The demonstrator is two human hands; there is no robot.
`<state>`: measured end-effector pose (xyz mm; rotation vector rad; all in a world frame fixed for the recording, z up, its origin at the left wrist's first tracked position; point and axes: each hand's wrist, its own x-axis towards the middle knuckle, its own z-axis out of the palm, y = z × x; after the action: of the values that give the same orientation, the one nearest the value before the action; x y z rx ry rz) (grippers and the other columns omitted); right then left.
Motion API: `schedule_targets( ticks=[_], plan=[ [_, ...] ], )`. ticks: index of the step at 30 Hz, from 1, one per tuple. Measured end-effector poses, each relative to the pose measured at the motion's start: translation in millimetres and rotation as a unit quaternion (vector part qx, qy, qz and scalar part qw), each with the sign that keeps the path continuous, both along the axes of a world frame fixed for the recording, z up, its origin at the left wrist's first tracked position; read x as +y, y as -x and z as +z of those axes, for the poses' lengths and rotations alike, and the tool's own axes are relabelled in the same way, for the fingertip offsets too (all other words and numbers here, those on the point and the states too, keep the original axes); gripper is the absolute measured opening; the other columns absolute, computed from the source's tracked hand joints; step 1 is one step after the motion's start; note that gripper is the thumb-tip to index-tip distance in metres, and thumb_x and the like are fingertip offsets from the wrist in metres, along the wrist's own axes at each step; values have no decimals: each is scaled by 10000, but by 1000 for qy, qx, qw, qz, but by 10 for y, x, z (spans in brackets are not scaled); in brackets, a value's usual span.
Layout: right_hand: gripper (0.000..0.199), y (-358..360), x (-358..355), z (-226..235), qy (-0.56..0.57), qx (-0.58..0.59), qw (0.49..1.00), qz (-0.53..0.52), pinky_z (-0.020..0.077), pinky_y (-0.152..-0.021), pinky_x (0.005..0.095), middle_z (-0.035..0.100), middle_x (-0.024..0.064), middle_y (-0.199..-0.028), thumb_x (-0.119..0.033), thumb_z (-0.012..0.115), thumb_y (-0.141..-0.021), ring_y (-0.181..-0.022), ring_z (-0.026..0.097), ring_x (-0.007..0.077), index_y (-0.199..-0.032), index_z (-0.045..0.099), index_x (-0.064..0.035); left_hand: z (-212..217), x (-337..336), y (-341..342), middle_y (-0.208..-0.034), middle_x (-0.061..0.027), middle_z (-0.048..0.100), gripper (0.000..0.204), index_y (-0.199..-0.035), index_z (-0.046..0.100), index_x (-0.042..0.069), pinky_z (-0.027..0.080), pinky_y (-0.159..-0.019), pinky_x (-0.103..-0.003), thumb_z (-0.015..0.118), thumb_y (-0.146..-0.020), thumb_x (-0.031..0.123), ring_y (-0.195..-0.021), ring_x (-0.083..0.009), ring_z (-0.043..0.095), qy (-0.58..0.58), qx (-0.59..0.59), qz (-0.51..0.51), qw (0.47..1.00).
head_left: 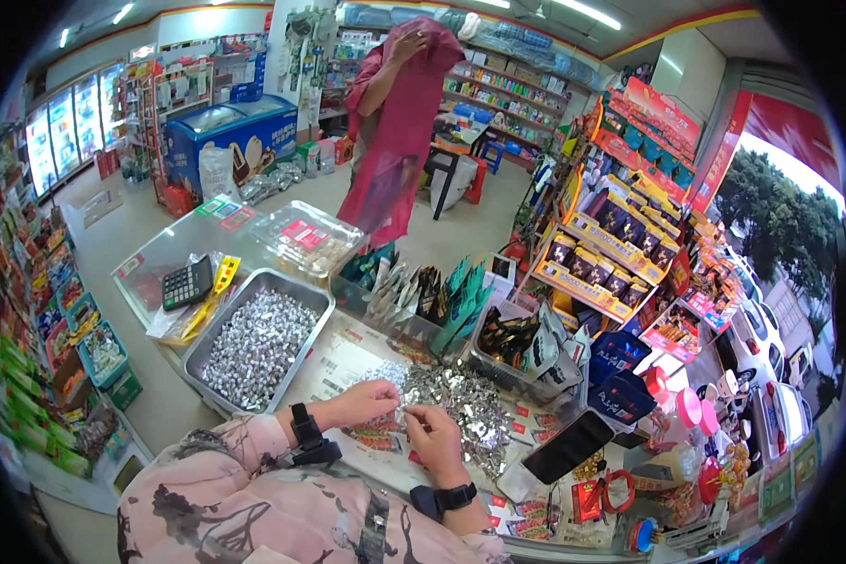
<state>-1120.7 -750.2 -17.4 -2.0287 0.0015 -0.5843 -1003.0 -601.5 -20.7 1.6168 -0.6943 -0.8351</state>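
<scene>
**Silver wrapped pieces at the counter, both hands on one**

Silver-wrapped small pieces lie in a loose heap (461,399) on the counter (343,362), just right of the two hands. Left hand (365,402): fingers curled nearly closed, tips pinched toward the right hand. Right hand (435,440): fingers likewise bent in, thumb and forefinger meeting the left hand's tips. Between the fingertips sits one small silver piece (400,411); too small to make out its shape or how firmly it is gripped. Both wrists carry dark bands.

Metal tray (218,331), far left of the hands, is full of the same silver pieces. Calculator (187,282) lies beyond it. Dark phone (568,446) rests to the right, near the heap.

Hidden: palms face down, and the heap's near edge is covered by the right hand. A person in red (395,122) stands far back.
</scene>
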Motion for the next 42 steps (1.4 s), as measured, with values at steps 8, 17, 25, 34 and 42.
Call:
schedule_targets(
  ticks=[8,17,25,34,42],
  plan=[
    [124,-34,8,-5,-7,15,1000,2,478,-574,239,601,82,-820,-70,622,-803,-649,596,146,-913,642,-16,112,-29,-8,-732,-17,567,136,-941,543,39,404,-509,-205,508,-887,160,-575,-63,485,16,59,8,998],
    [148,-5,21,47,-12,16,1000,10,482,-590,273,606,99,-811,-105,621,-804,-651,601,198,-936,639,-39,100,6,34,-728,-28,582,114,-936,537,40,401,-503,-199,495,-893,138,-557,-60,484,36,88,1,995],
    [148,-36,26,80,-33,21,999,12,476,-590,242,607,78,-797,-74,615,-814,-651,591,131,-950,631,-19,20,29,27,-726,-34,595,118,-939,537,38,400,-499,-197,496,-895,141,-554,-59,486,41,77,9,996],
    [123,-21,30,-12,-123,29,992,18,443,-554,195,597,19,-799,-42,618,-818,-633,549,54,-930,624,9,-70,70,28,-739,-38,594,121,-956,539,34,405,-501,-195,495,-893,128,-567,-57,493,48,78,2,996],
    [119,-12,38,105,-147,11,989,5,458,-563,199,583,31,-787,-53,634,-805,-645,565,62,-914,642,-7,-45,73,47,-749,-33,583,127,-978,543,29,403,-502,-194,492,-888,102,-564,-56,492,56,94,18,994]
  ],
)
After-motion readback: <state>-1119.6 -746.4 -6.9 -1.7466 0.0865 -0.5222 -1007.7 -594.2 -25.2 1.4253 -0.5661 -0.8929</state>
